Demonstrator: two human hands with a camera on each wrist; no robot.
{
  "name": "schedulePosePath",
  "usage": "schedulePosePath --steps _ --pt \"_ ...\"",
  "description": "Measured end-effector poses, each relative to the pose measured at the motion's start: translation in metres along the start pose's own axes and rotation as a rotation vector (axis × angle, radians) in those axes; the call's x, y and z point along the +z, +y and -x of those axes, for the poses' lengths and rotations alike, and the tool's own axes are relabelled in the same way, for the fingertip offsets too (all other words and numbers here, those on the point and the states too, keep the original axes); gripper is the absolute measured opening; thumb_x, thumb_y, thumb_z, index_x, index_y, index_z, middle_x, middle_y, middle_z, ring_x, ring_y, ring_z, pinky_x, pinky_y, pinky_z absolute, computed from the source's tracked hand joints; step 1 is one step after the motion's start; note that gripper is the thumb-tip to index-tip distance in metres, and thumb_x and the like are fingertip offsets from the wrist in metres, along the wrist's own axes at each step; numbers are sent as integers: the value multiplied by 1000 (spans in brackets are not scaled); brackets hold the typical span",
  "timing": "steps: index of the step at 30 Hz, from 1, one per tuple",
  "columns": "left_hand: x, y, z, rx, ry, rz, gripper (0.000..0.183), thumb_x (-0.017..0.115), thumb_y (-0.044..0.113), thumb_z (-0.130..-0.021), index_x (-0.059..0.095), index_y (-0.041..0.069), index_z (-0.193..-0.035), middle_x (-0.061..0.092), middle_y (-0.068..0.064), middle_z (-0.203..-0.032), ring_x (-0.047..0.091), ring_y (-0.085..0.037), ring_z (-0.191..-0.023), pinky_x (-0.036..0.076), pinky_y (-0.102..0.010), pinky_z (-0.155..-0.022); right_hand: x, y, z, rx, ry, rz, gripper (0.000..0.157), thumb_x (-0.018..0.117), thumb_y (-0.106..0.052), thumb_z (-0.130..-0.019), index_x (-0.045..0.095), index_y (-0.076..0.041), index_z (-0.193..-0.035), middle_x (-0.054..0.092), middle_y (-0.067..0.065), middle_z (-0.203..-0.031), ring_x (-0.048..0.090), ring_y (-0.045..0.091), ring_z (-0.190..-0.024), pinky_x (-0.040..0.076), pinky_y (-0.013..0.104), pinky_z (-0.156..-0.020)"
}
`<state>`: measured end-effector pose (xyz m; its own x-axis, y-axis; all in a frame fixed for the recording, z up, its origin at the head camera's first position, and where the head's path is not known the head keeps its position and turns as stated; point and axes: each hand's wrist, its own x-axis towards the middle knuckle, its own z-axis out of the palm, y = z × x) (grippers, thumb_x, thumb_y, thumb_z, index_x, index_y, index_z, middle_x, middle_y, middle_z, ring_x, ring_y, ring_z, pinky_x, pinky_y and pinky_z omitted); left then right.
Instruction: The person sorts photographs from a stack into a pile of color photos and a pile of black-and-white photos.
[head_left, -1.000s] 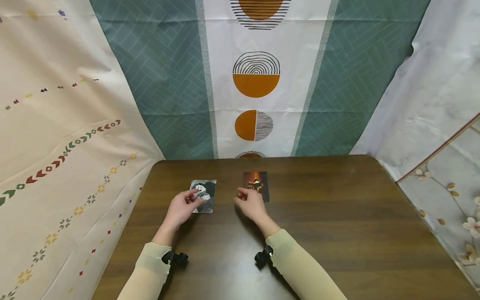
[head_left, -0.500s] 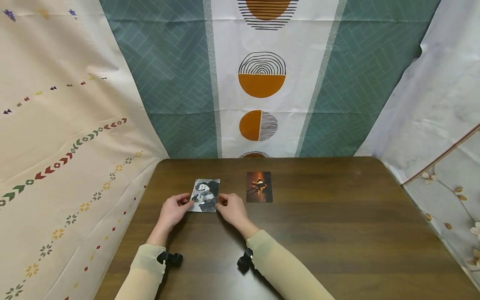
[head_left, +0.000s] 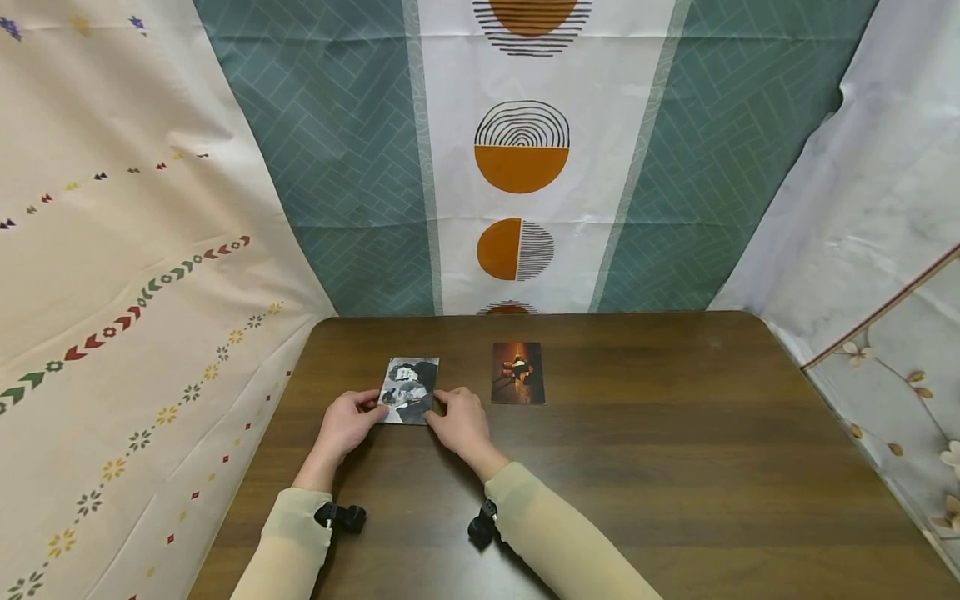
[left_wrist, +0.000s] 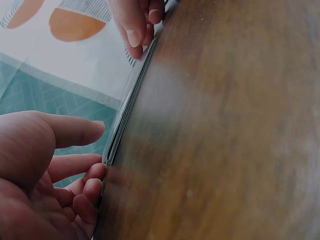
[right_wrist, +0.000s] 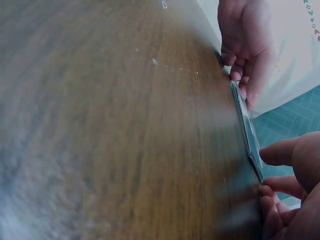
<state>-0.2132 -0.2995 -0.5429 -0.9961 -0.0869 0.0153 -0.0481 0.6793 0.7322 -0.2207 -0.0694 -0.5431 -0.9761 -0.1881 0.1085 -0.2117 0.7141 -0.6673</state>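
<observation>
A thin stack of picture cards (head_left: 408,390) lies at the left of the table, a black-and-white photo on top. Several layers of the stack (left_wrist: 131,102) show edge-on in the left wrist view. My left hand (head_left: 347,427) holds its left side, thumb over the lower left corner, fingers curled at the edge. From the right, my right hand (head_left: 461,423) holds the opposite side near the lower corner, thumb and index finger at the edge of the stack (right_wrist: 245,120). A second card (head_left: 517,373), dark with an orange glow, lies apart to the right, touched by neither hand.
The brown wooden table (head_left: 675,458) has rounded far corners and reaches a hanging green and white cloth (head_left: 360,167). A cream cloth (head_left: 150,333) hangs at the left and a white floral cloth (head_left: 885,292) at the right.
My right hand has moved left from beside the dark card to the right side of the stack. My left hand has drawn back to the stack's left edge, uncovering the top photo.
</observation>
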Motion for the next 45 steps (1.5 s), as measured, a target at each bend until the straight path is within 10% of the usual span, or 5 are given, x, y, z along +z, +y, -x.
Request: schedulePosePath --steps 45 --pt "-3 3 4 -20 -37 11 48 75 20 -100 67 -5 -140 68 -21 -119 62 -34 -106 47 -47 -92 -5 -5 0 33 -52 -23 44 77 -31 -94 77 -15 -136 68 12 -126 62 36 -118 52 52 -94"
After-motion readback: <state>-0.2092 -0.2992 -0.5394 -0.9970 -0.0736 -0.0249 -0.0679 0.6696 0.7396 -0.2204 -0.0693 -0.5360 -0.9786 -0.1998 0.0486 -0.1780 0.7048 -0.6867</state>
